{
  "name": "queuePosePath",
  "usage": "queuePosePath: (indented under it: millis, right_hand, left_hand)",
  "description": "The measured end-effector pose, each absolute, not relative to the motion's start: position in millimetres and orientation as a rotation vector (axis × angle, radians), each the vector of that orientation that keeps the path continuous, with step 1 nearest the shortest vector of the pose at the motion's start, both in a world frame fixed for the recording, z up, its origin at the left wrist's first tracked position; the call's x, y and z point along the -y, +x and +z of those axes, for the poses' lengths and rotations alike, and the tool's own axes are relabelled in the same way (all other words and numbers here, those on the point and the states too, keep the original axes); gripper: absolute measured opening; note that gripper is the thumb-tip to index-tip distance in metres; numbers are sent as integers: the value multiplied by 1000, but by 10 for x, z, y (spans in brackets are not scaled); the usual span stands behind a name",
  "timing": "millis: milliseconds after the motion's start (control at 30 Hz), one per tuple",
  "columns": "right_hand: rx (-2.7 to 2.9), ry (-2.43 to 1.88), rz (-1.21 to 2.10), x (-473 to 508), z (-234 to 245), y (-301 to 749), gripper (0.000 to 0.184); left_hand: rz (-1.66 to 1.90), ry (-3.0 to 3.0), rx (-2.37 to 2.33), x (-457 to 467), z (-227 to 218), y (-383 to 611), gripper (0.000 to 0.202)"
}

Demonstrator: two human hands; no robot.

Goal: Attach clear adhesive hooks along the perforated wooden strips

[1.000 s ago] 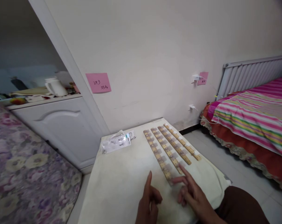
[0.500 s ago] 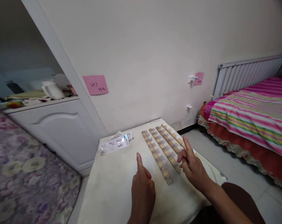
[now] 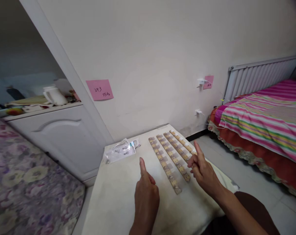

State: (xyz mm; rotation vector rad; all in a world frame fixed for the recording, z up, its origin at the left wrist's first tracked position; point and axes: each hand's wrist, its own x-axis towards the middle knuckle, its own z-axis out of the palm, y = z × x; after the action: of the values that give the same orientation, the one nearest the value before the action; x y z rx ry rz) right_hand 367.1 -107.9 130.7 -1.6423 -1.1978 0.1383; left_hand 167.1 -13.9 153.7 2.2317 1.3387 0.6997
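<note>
Four long tan strips (image 3: 164, 164) lie side by side on the white-covered table (image 3: 113, 195), slanting toward me. Small clear or greyish pieces and tiny metal bits sit along them; their exact kind is too small to tell. My left hand (image 3: 146, 195) hovers over the table left of the nearest strip end, index finger stretched out, the others curled, nothing visible in it. My right hand (image 3: 203, 169) is above the right-hand strips, index finger also extended and the rest bent, with nothing visible in it. It hides part of the two rightmost strips.
Clear plastic packaging (image 3: 121, 150) with a printed card lies at the table's back left. A wall stands behind, with a pink note (image 3: 99, 89) and plugged-in chargers (image 3: 201, 82). A bed (image 3: 265, 114) is at right, a white cabinet (image 3: 62, 140) at left.
My left hand has shifted slightly left and my right hand slightly right, so they are a little farther apart. The strips and packaging have stayed in place.
</note>
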Motion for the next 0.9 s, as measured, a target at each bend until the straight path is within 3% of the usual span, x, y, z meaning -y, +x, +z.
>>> queuePosePath:
  millis: [567, 667, 767, 900]
  right_hand:
    - [1151, -1617, 209, 1103, 1231, 3668, 70]
    - [1089, -1629, 398, 1148, 976, 3607, 52]
    - [896, -1528, 797, 1203, 541, 3475, 32]
    - [512, -1414, 1213, 1274, 65, 3276, 38]
  left_hand:
    - [691, 2210, -1233, 140, 1418, 1650, 84]
    - [609, 2189, -1133, 130, 1166, 1616, 67]
    - [472, 2141, -1055, 151, 782, 1585, 47]
    - [345, 2121, -1046, 222, 311, 1590, 42]
